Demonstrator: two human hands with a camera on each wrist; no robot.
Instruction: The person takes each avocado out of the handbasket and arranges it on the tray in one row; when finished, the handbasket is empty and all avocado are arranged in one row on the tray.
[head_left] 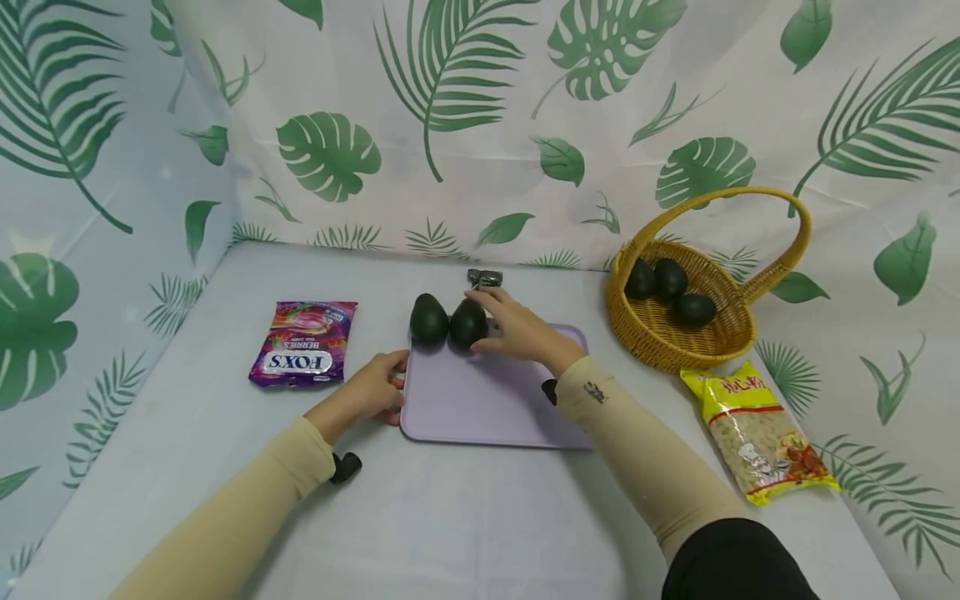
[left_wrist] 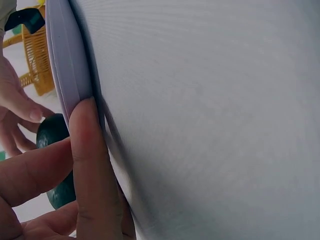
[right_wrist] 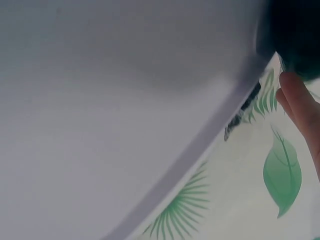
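Observation:
A lilac tray (head_left: 487,400) lies on the white table. Two dark green avocados stand at its back left corner: the left avocado (head_left: 429,321) is beside the right avocado (head_left: 468,325). My right hand (head_left: 517,327) reaches over the tray and holds the right avocado between thumb and fingers. At the tray's left edge is my left hand (head_left: 371,387). In the left wrist view, a straight finger (left_wrist: 90,150) rests along the tray's side (left_wrist: 70,55). Avocado and fingertips also show in the right wrist view, dark and partly cropped.
A wicker basket (head_left: 637,337) with several avocados stands at the back right. In front of it lies a yellow food packet (head_left: 765,437). A purple Fox's candy bag (head_left: 306,343) lies left of the tray. Behind the tray is a small dark patterned object (head_left: 485,277).

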